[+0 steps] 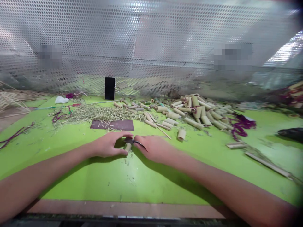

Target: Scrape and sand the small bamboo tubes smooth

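Note:
My left hand [107,145] lies at the middle of the green tabletop, thumb and fingers closed around a short bamboo tube [128,147]. The tube is tilted, one end towards me. My right hand [155,148] is closed on dark metal scissors [140,144]; a curved handle shows beside the thumb, and the blade part meets the tube's far end. The fingers hide most of the scissors. Small shavings lie on the table just in front of the tube.
Behind my hands is a brown sandpaper-like strip [112,125] beside a heap of thin bamboo bits [101,113]. Cut bamboo tubes [199,110] pile up at the right, near purple string [243,124]. A black phone [110,88] leans on the perforated metal screen [151,37].

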{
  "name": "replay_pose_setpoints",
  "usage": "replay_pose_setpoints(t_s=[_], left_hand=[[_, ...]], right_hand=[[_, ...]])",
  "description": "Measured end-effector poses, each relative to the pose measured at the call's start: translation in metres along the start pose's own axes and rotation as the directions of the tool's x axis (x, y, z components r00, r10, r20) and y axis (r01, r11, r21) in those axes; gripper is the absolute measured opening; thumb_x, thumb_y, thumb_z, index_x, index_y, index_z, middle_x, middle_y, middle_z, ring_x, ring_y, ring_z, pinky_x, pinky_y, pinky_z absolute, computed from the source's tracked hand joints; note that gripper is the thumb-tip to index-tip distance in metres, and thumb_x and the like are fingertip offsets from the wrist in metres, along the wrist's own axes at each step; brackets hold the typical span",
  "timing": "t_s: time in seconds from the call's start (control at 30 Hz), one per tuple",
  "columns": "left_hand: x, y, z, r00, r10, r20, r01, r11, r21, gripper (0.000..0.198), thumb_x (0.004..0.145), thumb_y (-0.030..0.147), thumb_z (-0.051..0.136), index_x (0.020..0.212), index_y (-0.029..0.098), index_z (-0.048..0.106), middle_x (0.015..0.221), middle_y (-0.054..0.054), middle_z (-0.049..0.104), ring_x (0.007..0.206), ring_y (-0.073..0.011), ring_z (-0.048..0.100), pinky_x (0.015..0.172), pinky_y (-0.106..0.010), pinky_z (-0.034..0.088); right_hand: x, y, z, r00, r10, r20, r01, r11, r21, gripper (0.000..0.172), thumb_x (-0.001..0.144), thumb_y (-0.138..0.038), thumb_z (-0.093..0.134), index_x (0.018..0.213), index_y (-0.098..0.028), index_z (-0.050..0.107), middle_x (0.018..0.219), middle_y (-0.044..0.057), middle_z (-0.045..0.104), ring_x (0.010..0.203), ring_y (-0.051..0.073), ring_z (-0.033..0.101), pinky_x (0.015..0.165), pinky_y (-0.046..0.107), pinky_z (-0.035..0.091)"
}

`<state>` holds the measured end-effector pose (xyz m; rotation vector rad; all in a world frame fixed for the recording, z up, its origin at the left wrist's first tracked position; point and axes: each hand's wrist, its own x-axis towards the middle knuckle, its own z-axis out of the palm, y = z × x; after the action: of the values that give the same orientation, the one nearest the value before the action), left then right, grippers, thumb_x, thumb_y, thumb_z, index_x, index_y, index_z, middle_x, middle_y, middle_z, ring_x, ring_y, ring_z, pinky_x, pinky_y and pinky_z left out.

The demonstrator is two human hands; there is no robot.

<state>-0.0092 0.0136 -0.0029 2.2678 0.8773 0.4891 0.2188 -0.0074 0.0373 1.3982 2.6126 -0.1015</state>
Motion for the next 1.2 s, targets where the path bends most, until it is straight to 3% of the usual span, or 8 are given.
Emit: replay_pose_setpoints(t_s=[0.23,0.43,0.6,0.8,1.2], left_hand=[[0.001,0.002,0.008,0.989,0.087,-0.118,-0.085,0.996,0.022,0.058,0.081,0.034,0.077,0.132,0.021,0.054,0.128,-0.013,0.067,0.112,-0.0283,0.067,0.096,-0.045,0.055],[0.003,0.009,0.005,0.993,0.030,-0.114,-0.021,0.996,0.081,0.058,0.078,0.035,0.080,0.129,0.020,0.058,0.124,-0.012,0.070,0.107,-0.0292,0.069,0.092,-0.043,0.056],[0.005,0.010,0.007,0.991,0.049,-0.122,-0.035,0.993,0.116,0.061,0.077,0.040,0.081,0.130,0.019,0.058,0.126,-0.013,0.069,0.107,-0.0296,0.068,0.092,-0.041,0.055],[0.007,0.012,0.010,0.992,0.009,-0.123,0.011,0.988,0.155,0.045,0.078,0.042,0.079,0.112,0.018,0.063,0.106,-0.009,0.073,0.090,-0.0259,0.068,0.077,-0.037,0.053],[0.007,0.007,0.010,0.988,0.118,-0.103,-0.088,0.962,0.258,0.039,0.082,0.047,0.074,0.105,0.019,0.060,0.097,-0.007,0.068,0.085,-0.0234,0.062,0.076,-0.035,0.050]], right_hand=[[-0.002,-0.002,0.002,0.999,-0.025,-0.033,0.025,1.000,-0.014,0.033,0.108,-0.038,0.035,0.107,-0.018,0.062,0.089,0.009,0.076,0.068,0.023,0.066,0.056,0.032,0.028],[0.000,-0.006,0.002,0.998,-0.031,-0.057,0.030,0.999,-0.019,0.039,0.109,-0.036,0.030,0.109,-0.017,0.064,0.087,0.009,0.075,0.067,0.022,0.064,0.056,0.032,0.029],[0.000,-0.007,-0.002,1.000,0.000,-0.019,-0.001,1.000,-0.029,0.039,0.109,-0.038,0.029,0.115,-0.017,0.063,0.086,0.010,0.074,0.068,0.023,0.064,0.055,0.031,0.025],[-0.002,-0.003,0.001,1.000,0.021,-0.006,-0.021,0.999,-0.031,0.039,0.109,-0.040,0.031,0.110,-0.018,0.062,0.083,0.009,0.073,0.067,0.022,0.063,0.055,0.031,0.023],[0.000,0.002,0.000,1.000,-0.010,0.021,0.010,1.000,0.020,0.034,0.108,-0.038,0.033,0.109,-0.018,0.061,0.086,0.010,0.073,0.071,0.022,0.065,0.057,0.030,0.028]])
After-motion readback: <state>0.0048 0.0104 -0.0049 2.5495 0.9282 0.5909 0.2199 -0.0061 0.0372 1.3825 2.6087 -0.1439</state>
